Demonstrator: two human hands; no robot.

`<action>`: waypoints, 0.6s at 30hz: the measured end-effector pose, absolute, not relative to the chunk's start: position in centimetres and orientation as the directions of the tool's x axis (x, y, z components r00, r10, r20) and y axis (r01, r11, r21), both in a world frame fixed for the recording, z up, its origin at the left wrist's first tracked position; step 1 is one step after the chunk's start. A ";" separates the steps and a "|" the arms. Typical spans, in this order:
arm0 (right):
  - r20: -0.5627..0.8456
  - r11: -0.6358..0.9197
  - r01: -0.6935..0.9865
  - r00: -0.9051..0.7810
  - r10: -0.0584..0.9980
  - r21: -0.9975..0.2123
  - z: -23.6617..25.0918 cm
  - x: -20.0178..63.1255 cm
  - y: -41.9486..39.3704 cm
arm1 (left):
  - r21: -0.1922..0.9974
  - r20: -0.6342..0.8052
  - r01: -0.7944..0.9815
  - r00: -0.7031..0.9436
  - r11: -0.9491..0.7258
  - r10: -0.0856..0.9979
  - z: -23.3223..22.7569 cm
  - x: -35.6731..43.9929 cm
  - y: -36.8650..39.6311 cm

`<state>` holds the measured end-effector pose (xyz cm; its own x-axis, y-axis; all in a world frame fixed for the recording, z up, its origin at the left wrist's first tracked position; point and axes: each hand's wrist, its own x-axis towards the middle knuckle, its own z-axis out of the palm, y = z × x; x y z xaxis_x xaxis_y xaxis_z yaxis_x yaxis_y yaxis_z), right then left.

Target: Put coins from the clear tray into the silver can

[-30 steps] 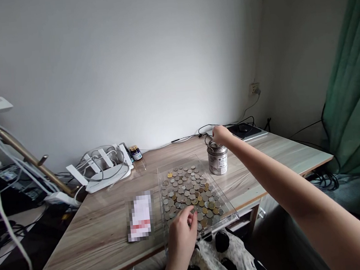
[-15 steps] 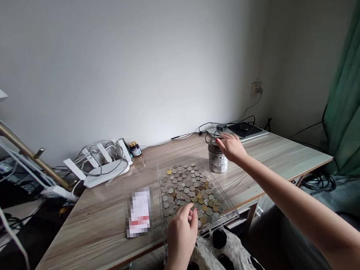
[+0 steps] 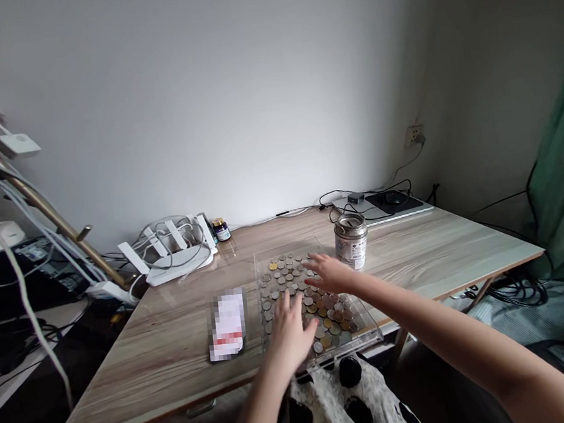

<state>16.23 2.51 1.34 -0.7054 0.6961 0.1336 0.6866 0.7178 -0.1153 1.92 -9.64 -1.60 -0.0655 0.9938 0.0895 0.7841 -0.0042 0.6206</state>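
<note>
While many coins [image 3: 304, 296] lie spread in one flat layer inside the clear tray [image 3: 371, 333], both hands are over them. This tray sits on the wooden table [image 3: 152, 364], at the near edge, just in front of the person. Left hand [image 3: 291, 327] rests palm down on the near left part of the coins, with its fingers stretched and a little apart, holding nothing. Right hand [image 3: 332, 273] hovers over the far right part of the tray, also palm down, fingers open and spread, and it grips nothing; whether the fingertips touch the coins I cannot tell. Just beyond the right hand, beside the far right corner of the tray, a small metal can [image 3: 351, 242] stands upright on the table. To the left of the tray, close to it, lies a flat white packet [image 3: 228, 326] that is blurred. Further back near the wall is a white router [image 3: 176, 251] with cables, and a small dark jar [image 3: 221, 229] stands beside it. At the far right of the table a black mouse [image 3: 392, 198] lies on a dark pad [image 3: 405, 203].
</note>
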 end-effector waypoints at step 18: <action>-0.266 0.636 0.693 -0.719 0.642 -0.340 -0.3 14.5 -1.4 | 0.334 -0.294 0.937 0.205 -0.101 0.933 0.9 -0.1 -6.2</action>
